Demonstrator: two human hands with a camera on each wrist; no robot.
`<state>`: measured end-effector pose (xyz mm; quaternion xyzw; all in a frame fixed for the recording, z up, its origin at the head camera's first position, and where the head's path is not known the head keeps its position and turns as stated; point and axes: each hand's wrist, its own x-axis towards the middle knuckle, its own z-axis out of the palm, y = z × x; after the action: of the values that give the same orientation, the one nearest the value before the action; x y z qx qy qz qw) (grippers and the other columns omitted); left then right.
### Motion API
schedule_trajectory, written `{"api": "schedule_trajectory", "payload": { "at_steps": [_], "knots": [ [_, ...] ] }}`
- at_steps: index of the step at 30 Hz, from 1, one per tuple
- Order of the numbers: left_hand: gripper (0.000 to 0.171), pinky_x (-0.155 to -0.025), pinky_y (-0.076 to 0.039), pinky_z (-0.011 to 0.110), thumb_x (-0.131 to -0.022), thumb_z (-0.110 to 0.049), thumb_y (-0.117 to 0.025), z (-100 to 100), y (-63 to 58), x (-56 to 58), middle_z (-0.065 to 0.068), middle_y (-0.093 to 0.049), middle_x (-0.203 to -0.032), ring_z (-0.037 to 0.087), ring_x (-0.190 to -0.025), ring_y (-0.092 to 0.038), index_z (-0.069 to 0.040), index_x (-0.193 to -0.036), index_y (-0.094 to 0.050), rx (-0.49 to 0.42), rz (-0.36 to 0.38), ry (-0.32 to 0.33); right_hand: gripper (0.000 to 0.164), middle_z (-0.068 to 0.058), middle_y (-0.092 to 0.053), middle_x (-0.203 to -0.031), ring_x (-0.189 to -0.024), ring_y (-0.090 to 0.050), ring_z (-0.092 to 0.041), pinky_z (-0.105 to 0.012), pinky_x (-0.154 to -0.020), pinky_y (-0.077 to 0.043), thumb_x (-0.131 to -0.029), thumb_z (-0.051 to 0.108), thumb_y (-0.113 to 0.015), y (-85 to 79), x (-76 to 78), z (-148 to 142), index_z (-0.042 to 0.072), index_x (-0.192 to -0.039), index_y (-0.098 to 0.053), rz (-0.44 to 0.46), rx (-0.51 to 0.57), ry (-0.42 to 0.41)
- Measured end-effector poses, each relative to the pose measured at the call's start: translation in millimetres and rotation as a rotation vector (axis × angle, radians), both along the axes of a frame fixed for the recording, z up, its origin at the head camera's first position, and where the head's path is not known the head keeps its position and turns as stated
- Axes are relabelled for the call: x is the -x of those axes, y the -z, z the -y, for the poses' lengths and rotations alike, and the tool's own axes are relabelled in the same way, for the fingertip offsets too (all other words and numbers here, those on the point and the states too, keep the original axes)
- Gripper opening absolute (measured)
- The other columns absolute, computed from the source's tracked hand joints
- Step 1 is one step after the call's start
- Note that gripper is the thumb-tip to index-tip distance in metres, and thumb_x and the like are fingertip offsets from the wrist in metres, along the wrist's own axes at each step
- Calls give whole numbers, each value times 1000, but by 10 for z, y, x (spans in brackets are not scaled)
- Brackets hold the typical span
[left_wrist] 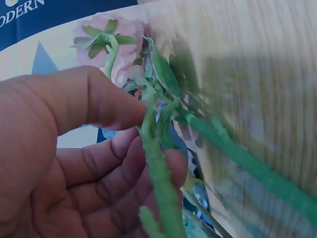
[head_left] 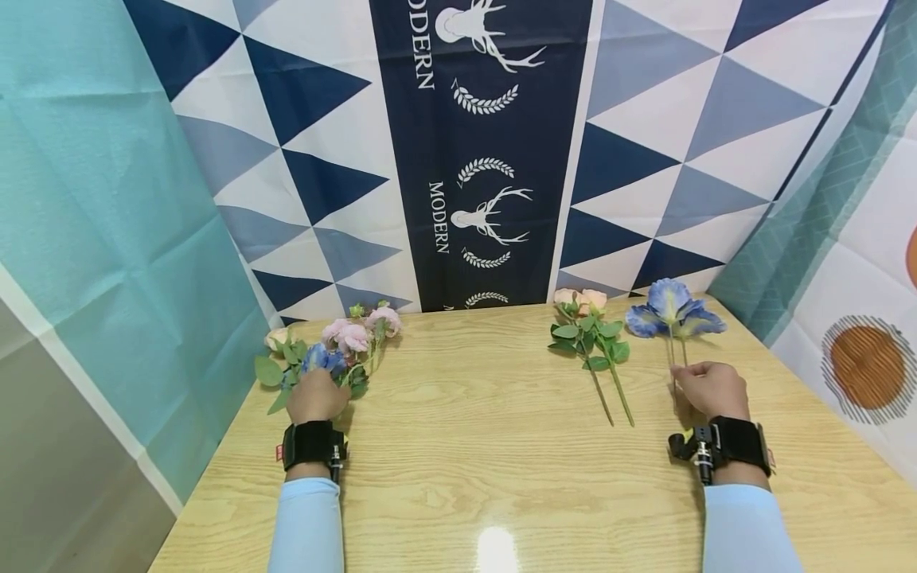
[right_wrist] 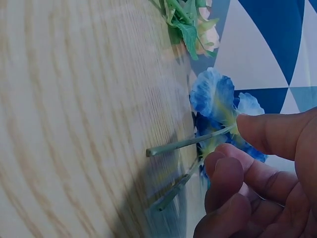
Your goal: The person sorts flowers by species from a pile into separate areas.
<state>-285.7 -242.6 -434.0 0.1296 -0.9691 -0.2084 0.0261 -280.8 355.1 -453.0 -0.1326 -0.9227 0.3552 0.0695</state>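
In the left wrist view my left hand pinches a knobbly green flower stem between thumb and fingers. Which bloom it belongs to is partly hidden. Pale pink flowers, a blue flower and green leaves lie around that hand. At the right, my right hand holds the thin stem of a blue iris-like flower at the thumb tip, its other fingers curled below. A second blue flower lies beside it, its stem running close by the fingers.
Two peach roses with green leaves lie left of the blue flowers, stems toward me. A cream rose is at the far left. Patterned cloth hangs behind the wooden table.
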Motion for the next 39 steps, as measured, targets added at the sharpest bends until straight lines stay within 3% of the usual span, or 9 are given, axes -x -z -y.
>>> {"api": "schedule_trajectory", "payload": {
  "at_steps": [9,16,20,25,27,30,33,35,39],
  "knots": [
    [47,-51,-35,35,-98,-21,-65,5,-97,-2,-1,-36,-52,19,-49,-42,-15,-56,-46,-92,-26,22,58,-35,-65,-113,-91,-62,-45,-43,-64,-50,-104,41,-53,-29,5,10,-14,-117,-65,9,10,2],
    [53,-43,-24,28,-96,-13,-61,2,-196,-49,-5,-27,-46,12,-41,-28,-17,-48,-38,-104,-150,47,62,-30,-68,-104,-87,-64,-40,-37,-60,-48,-105,45,-51,-88,-26,1,-13,-119,-65,-6,25,16],
    [55,-46,-22,27,-97,-11,-61,-6,-277,-83,-6,-23,-48,12,-43,-24,-17,-50,-34,-104,-234,51,64,-26,-69,-99,-86,-63,-38,-35,-60,-47,-104,48,-50,-128,-47,-11,-12,-120,-66,-11,39,28],
    [46,-52,-23,31,-95,-10,-59,-48,-414,-131,-4,-23,-54,15,-52,-24,-16,-57,-34,-81,-357,36,62,-28,-67,-105,-86,-62,-37,-36,-61,-46,-104,48,-50,-203,-37,25,-9,-119,-67,-55,7,21],
    [41,-53,-25,33,-94,-9,-57,-83,-466,-149,-2,-26,-54,18,-53,-27,-15,-59,-38,-71,-405,38,61,-29,-66,-108,-87,-62,-39,-37,-61,-46,-104,49,-50,-250,-33,51,-8,-117,-67,-85,-21,16],
    [29,-56,-38,40,-93,-9,-59,-157,-539,-180,4,-46,-56,23,-54,-45,-9,-65,-51,-73,-479,35,62,-31,-67,-106,-85,-62,-40,-40,-62,-47,-104,50,-49,-327,-34,115,-8,-116,-68,-133,-48,-1],
    [15,-69,-50,49,-94,-11,-62,-251,-614,-215,15,-68,-76,33,-72,-64,-2,-83,-66,-108,-545,47,61,-31,-67,-104,-85,-63,-42,-44,-63,-49,-105,48,-50,-403,-36,208,-10,-115,-67,-179,-68,-33],
    [15,-75,-51,51,-95,-12,-64,-331,-666,-238,19,-72,-88,36,-81,-67,2,-93,-69,-150,-586,63,60,-31,-67,-102,-85,-64,-43,-45,-63,-49,-105,47,-51,-453,-36,279,-11,-114,-67,-211,-74,-60],
    [14,-73,-51,46,-96,-10,-64,-518,-770,-292,19,-71,-90,34,-80,-68,3,-98,-69,-233,-662,93,53,-26,-69,-97,-81,-64,-37,-40,-61,-48,-105,43,-53,-551,-35,458,-7,-110,-69,-272,-89,-108]
  ]
}}
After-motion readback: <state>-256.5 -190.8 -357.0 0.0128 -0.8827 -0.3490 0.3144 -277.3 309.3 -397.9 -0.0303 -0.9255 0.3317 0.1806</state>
